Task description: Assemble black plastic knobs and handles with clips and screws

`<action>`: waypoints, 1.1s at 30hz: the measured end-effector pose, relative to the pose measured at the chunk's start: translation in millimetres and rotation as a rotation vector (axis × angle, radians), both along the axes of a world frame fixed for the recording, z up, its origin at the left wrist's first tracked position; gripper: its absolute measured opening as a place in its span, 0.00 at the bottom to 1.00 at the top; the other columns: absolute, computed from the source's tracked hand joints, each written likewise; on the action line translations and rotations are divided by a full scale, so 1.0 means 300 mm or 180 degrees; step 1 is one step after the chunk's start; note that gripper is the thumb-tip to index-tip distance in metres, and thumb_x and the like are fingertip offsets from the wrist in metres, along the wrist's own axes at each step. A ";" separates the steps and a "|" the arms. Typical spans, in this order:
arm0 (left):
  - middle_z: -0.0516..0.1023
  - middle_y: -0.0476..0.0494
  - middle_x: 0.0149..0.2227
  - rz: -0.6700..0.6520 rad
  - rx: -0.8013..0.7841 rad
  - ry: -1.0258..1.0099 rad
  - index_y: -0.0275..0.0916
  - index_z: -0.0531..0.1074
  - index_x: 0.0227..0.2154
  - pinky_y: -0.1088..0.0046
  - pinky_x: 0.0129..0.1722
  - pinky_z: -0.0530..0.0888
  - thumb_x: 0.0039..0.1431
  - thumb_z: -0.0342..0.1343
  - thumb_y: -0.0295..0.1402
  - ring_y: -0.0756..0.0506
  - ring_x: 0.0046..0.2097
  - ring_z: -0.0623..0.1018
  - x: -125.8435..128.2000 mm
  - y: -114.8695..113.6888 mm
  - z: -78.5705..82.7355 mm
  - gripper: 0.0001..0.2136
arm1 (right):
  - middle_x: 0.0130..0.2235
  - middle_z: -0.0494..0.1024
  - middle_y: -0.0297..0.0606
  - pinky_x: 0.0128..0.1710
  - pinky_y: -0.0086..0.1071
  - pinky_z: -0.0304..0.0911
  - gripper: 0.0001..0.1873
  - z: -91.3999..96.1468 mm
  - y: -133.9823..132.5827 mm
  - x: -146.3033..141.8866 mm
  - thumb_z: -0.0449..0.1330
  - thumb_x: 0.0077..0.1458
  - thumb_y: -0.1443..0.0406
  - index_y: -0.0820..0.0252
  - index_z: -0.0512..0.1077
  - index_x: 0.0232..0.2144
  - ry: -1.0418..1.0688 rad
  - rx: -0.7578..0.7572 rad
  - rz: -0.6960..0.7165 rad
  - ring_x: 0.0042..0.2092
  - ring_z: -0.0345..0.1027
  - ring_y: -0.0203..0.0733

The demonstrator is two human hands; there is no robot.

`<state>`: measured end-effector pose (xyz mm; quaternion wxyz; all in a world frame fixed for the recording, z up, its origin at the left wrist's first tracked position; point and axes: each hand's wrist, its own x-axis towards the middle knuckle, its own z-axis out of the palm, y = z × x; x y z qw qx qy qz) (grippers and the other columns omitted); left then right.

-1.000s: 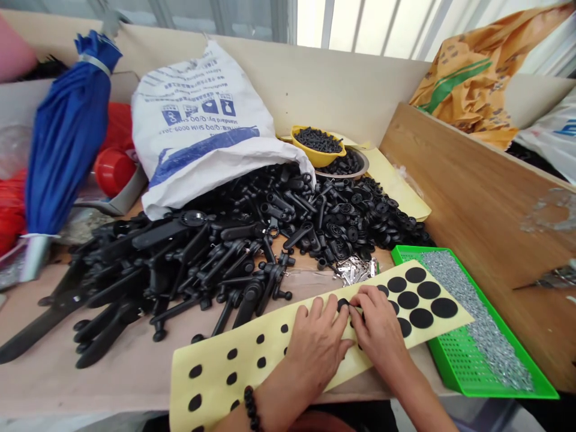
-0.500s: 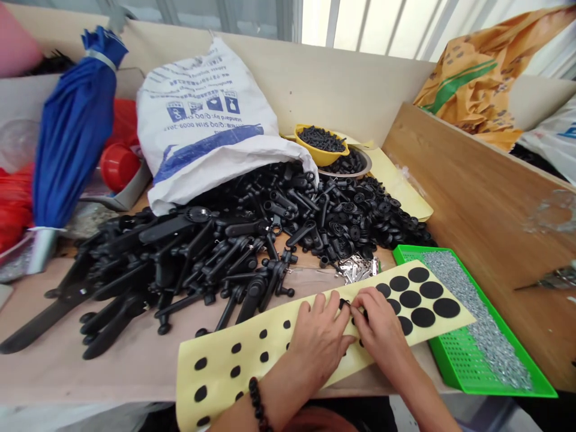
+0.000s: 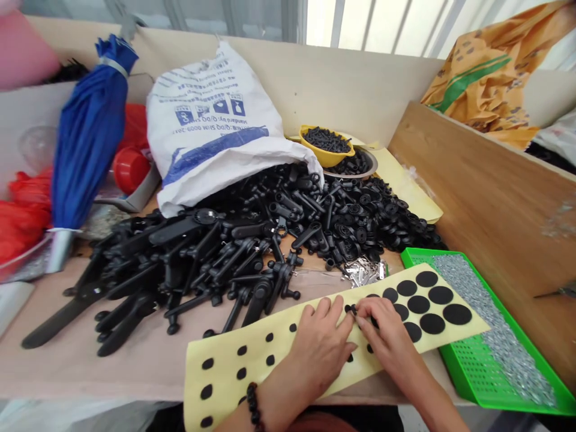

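A long yellow backing sheet [image 3: 252, 390] lies along the front of the table, with small black round pads [image 3: 242, 373] at its left and larger black discs [image 3: 419, 305] at its right. My left hand [image 3: 317, 345] rests flat on the sheet, fingers stretched out and a dark bead bracelet at the wrist. Close beside it, my right hand [image 3: 384, 330] has its thumb and fingertips pinched at a small black pad [image 3: 350, 309] near the sheet's upper edge. The fingertips partly hide that pad, and both hands cover other pads.
A heap of black plastic arms [image 3: 225, 258] lies behind the sheet, spilling from a white sack [image 3: 216, 132]. Small metal clips [image 3: 363, 272] sit near a green tray [image 3: 468, 366] of metal pieces. A yellow bowl [image 3: 326, 157], blue umbrella [image 3: 92, 132] and wooden board [image 3: 486, 192] stand around.
The whole view has shifted slightly, so things appear further right. My right fingertips have moved a little at the small pad; my left hand stays flat on the sheet.
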<state>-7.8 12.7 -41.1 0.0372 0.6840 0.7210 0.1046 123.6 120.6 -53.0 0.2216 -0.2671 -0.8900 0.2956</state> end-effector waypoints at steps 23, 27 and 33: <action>0.76 0.38 0.42 0.1799 0.1406 -0.0745 0.36 0.70 0.47 0.57 0.47 0.68 0.55 0.52 0.31 0.38 0.46 0.73 -0.320 -0.004 0.110 0.16 | 0.46 0.75 0.41 0.46 0.36 0.62 0.16 0.013 0.030 0.056 0.63 0.48 0.53 0.57 0.66 0.22 0.1102 -0.2556 -0.0830 0.51 0.65 0.50; 0.77 0.42 0.38 0.2139 0.1931 -0.2298 0.37 0.70 0.48 0.62 0.44 0.71 0.51 0.58 0.36 0.42 0.41 0.75 -0.373 0.025 0.117 0.20 | 0.44 0.76 0.43 0.43 0.38 0.63 0.17 0.014 0.031 0.044 0.64 0.45 0.53 0.58 0.67 0.22 0.1217 -0.2821 -0.0859 0.46 0.68 0.51; 0.77 0.49 0.33 0.1947 0.3581 -0.4189 0.38 0.72 0.42 0.77 0.34 0.73 0.47 0.63 0.35 0.50 0.34 0.77 -0.396 0.063 0.219 0.17 | 0.42 0.76 0.42 0.44 0.37 0.61 0.15 0.001 0.028 0.036 0.66 0.44 0.55 0.59 0.68 0.22 0.1386 -0.3167 -0.0803 0.45 0.66 0.49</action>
